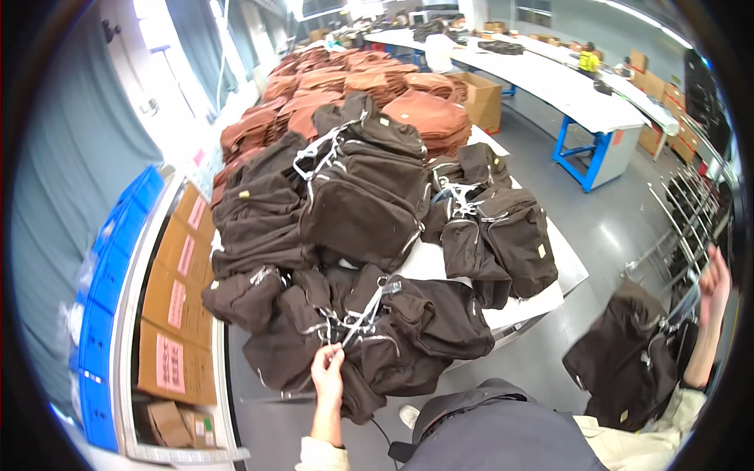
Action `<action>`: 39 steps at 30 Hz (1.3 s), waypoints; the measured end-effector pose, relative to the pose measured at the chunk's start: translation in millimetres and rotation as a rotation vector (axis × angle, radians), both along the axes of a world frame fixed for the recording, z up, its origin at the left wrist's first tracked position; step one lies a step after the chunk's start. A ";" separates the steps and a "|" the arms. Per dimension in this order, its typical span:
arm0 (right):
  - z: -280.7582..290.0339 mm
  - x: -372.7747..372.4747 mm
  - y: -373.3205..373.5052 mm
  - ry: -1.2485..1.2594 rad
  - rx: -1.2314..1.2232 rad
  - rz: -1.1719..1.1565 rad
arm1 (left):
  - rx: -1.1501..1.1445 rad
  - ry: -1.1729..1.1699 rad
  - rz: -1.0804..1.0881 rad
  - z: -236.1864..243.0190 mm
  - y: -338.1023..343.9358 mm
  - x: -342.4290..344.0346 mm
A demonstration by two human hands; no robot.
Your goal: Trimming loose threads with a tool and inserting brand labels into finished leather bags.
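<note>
My left hand (328,375) pinches a white tie (363,323) at the near end of the table. The tie runs into a bundle of dark brown zipped fabric bags (440,318), which slumps over the table's front edge. Out to the far right, my raised right hand (713,286) is closed on a pale strap (685,302). From that strap a second dark brown bundle (624,353) hangs beside me, close to a metal rack. What the right fingers hold is partly hidden.
More dark bundles (365,196) and reddish-brown stacks (424,118) cover the white table (510,314). Cardboard boxes (177,337) and blue bins (98,337) line the left side. At right stands a metal rack (683,212); farther off are white worktables (581,102) and several people.
</note>
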State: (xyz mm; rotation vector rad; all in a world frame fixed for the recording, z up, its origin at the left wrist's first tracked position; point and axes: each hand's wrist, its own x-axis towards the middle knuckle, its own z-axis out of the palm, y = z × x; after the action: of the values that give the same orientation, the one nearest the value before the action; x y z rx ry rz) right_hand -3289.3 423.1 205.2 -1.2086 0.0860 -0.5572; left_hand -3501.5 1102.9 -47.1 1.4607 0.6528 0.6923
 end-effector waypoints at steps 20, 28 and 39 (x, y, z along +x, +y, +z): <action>-167.9 31.1 -79.7 0.397 -0.129 0.029 | -0.072 0.256 0.143 109.0 -47.3 50.6; -173.9 67.1 -2.4 0.506 -0.178 0.145 | 0.026 0.454 0.057 51.0 -17.7 79.7; -211.0 93.4 24.6 0.563 0.010 0.178 | -0.034 0.511 0.102 59.0 -13.3 103.0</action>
State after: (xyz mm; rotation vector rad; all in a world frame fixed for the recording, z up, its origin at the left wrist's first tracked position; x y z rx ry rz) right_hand -3196.0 447.8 -5.8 -1.3195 0.4521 -0.0493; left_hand -3398.5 1089.6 11.9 1.5917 1.1319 0.3776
